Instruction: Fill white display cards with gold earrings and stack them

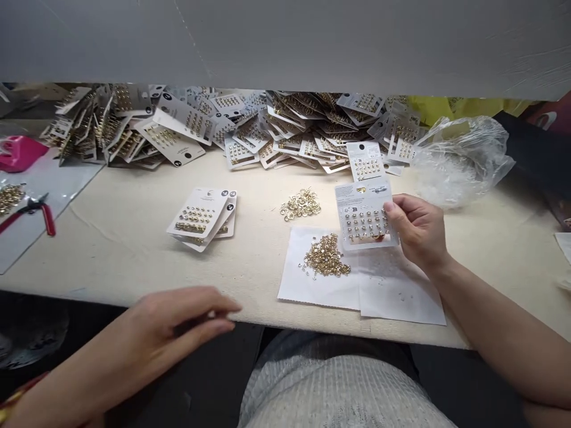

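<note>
My right hand (pixel 422 232) grips an earring card (pixel 366 215) by its right edge, thumb on the near face. Rows of small gold earring pieces show on that card, which is held tilted above the white paper. Below it to the left lies a pile of tiny gold pieces (pixel 328 255) on the paper (pixel 294 282). My left hand (pixel 191 321) hovers at the table's front edge, thumb and fingers slightly apart, with nothing visible held. Beyond it rests a small stack of earring cards (pixel 200 217). Small gold rings (pixel 301 204) lie heaped in the middle.
A long heap of earring cards (pixel 259 128) lines the back, under a grey overhanging panel (pixel 285 41). Crumpled clear plastic (pixel 464 157) lies at the back right. Red-handled pliers (pixel 47 219), a pink object (pixel 22 153) and more gold pieces (pixel 9 197) are at the left.
</note>
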The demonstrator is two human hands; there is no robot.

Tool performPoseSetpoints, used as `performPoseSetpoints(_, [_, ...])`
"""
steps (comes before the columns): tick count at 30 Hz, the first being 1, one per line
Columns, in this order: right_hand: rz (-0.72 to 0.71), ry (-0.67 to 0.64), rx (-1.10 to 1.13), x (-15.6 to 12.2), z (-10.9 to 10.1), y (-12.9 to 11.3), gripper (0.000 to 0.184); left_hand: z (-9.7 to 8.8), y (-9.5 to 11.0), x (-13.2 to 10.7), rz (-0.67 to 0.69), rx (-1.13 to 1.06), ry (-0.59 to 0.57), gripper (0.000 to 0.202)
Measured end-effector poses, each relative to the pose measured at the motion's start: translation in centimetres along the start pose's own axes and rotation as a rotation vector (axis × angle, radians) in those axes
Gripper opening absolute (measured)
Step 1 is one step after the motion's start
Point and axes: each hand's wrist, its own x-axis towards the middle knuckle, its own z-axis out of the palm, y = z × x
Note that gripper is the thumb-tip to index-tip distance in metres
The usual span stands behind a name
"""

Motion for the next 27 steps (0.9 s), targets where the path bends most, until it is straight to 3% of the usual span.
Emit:
performPoseSetpoints(2, [-0.016,-0.086,0.02,-0.3,0.3,-0.3,0.015,1.6,1.6,3.7,-0.007,-0.142,0.0,0.02])
performPoseSetpoints(5, [-0.058,-0.179,0.049,-0.9,0.7,-0.6,0.013,5.9,4.3,8.9,0.083,-0.546,-0.001,0.045])
performPoseSetpoints(7, [-0.077,-0.217,0.063,-1.1,0.8,-0.5,0.014,8.3,5.4,11.2,0.13,-0.79,-0.031,0.039])
performPoseSetpoints(9, [-0.074,-0.24,0.081,-1.1,0.6,-0.3,0.015,8.9,5.6,12.1,0.136,-0.836,0.03,0.031])
performPoseSetpoints(11, [-0.065,-0.224,0.085,-0.9,0.4,0.0,0.018,7.4,4.7,11.9,0.153,-0.694,0.176,0.024])
performPoseSetpoints(13, [-0.062,-0.182,0.074,-0.6,0.2,0.2,0.019,4.5,3.1,11.0,0.129,-0.388,0.517,0.018])
performPoseSetpoints(14, [-0.066,-0.163,0.062,-0.5,0.2,0.3,0.019,2.9,2.2,10.5,0.12,-0.166,0.739,0.016])
performPoseSetpoints(16, [-0.071,-0.144,0.044,-0.4,0.3,0.4,0.018,0.0,0.2,9.6,0.048,0.318,1.035,0.02])
performPoseSetpoints(18, [-0.076,-0.146,0.037,-0.3,0.4,0.4,0.018,-1.8,-1.6,9.1,-0.151,0.596,1.008,0.039])
performPoseSetpoints(21, [-0.086,-0.157,0.014,-0.2,0.5,0.3,0.018,-2.6,-3.5,8.7,-0.37,0.677,0.775,0.036])
performPoseSetpoints(23, [-0.092,-0.16,-0.008,-0.3,0.5,0.3,0.018,-2.3,-4.0,8.5,-0.357,0.632,0.545,0.033])
performPoseSetpoints(24, [-0.094,-0.161,-0.019,-0.3,0.5,0.3,0.018,-2.1,-3.9,8.5,-0.336,0.613,0.506,0.037])
performPoseSetpoints(25, [-0.093,-0.162,-0.029,-0.3,0.5,0.3,0.018,-1.9,-3.5,8.5,-0.311,0.608,0.501,0.043])
performPoseSetpoints(27, [-0.087,-0.163,-0.043,-0.3,0.5,0.3,0.019,-1.1,-2.5,9.0,-0.245,0.616,0.62,0.055])
